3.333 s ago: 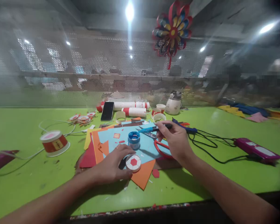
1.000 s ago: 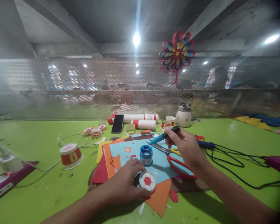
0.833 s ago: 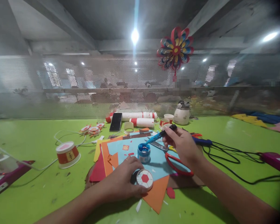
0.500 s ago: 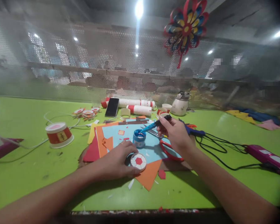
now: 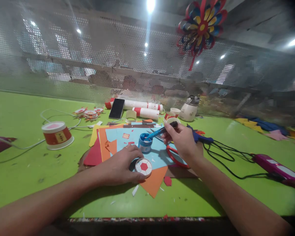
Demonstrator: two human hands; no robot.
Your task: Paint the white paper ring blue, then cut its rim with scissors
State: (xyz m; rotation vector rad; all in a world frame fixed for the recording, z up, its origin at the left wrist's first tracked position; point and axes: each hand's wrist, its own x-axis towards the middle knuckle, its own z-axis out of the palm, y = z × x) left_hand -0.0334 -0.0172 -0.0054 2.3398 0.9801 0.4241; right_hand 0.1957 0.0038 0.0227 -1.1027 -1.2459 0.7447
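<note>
My left hand (image 5: 126, 164) is closed around a round white disc (image 5: 143, 167) with a red hexagon at its centre and lines running to its edge; its underside is hidden. In my right hand (image 5: 180, 139) is a blue-smeared paintbrush (image 5: 158, 131) with a black end, pinched between thumb and fingers. Its lower end dips into the mouth of a small open jar of blue paint (image 5: 145, 147). The jar stands on light-blue paper (image 5: 118, 134). Red-handled scissors (image 5: 175, 158) lie partly under my right hand.
Orange paper (image 5: 154, 183) and red paper (image 5: 94, 154) lie around the jar. A red-and-white paper cup (image 5: 57, 137) stands upside down at left. Behind are a phone (image 5: 117, 108), white tubes (image 5: 147, 113) and a bottle (image 5: 189, 109). At right, a magenta device (image 5: 277, 167) trails dark cords.
The view has shifted slightly, so the table's things sit a little further left. Both hands keep their holds, and the paintbrush stays in the jar's mouth at a slightly flatter slant.
</note>
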